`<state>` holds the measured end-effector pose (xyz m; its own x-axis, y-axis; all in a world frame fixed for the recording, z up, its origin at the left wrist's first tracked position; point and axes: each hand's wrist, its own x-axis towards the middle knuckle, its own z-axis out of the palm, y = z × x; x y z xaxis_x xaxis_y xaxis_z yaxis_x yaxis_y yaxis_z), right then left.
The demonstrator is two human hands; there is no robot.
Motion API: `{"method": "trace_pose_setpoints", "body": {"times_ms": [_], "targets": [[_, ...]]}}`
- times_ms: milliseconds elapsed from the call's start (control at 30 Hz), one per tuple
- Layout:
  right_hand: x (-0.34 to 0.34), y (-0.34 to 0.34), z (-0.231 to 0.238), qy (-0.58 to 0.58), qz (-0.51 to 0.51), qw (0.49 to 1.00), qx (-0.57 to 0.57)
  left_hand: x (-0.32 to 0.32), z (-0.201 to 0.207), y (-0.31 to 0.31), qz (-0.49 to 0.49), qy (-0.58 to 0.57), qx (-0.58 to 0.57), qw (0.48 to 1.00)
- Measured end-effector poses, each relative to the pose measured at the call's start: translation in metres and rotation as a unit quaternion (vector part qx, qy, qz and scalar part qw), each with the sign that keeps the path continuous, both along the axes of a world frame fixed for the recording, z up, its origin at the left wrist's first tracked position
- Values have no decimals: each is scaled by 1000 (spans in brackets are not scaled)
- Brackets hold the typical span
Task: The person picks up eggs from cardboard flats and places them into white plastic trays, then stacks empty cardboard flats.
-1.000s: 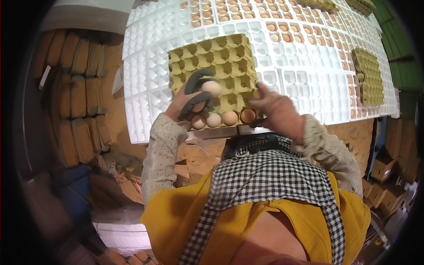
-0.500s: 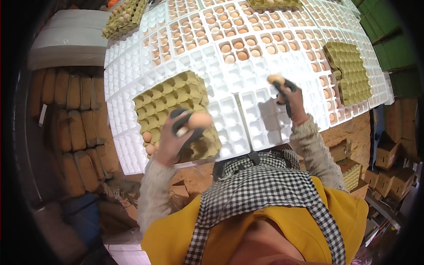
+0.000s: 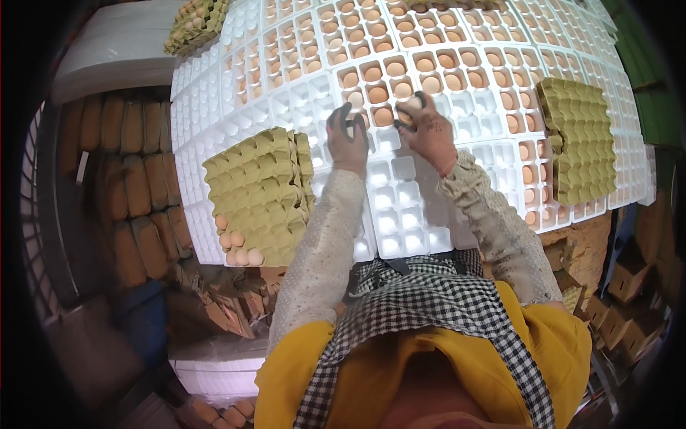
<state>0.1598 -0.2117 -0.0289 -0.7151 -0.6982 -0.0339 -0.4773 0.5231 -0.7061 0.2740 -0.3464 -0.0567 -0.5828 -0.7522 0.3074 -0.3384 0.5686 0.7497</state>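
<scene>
My left hand (image 3: 348, 146) reaches over a white moulded tray (image 3: 389, 141), its dark-tipped fingers curled round a pale egg (image 3: 351, 129) that they partly hide. Close beside it, my right hand (image 3: 431, 134) has its fingers closed about another pale egg (image 3: 414, 105), low over the same tray. A brown egg (image 3: 383, 116) sits in a cell between the two hands. Rows of brown eggs (image 3: 377, 94) fill cells just beyond my fingertips. To the left of my left forearm lies a stack of yellow-green pulp trays (image 3: 250, 179), with several eggs (image 3: 239, 242) at its near left corner.
White trays (image 3: 457, 146) cover the table, many holding eggs. More pulp trays (image 3: 582, 146) lie on the right, and another with eggs (image 3: 194, 27) is far left. Brown bundles (image 3: 130, 139) are stacked beyond the left edge; cardboard boxes (image 3: 629, 275) stand at the right.
Both hands have moved, each with an egg: the left from over the pulp trays up and rightward, the right leftward and down. They are now close together at the white tray.
</scene>
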Motion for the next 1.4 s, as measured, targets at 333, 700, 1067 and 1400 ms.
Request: {"method": "trace_pose_setpoints", "body": {"times_ms": [333,700,1067,1400], "targets": [[16,2,-14,102,83,985,-114,48,10,8,-12,51,119,992],[46,2,-53,279,65,958,29,288,146,-65,84,62,22,994],[71,-32,-27,226,29,971,-64,406,118,-131,80,-225,-3,971],[291,-181,129,174,365,914,-26,420,103,-168,70,23,252,965]]}}
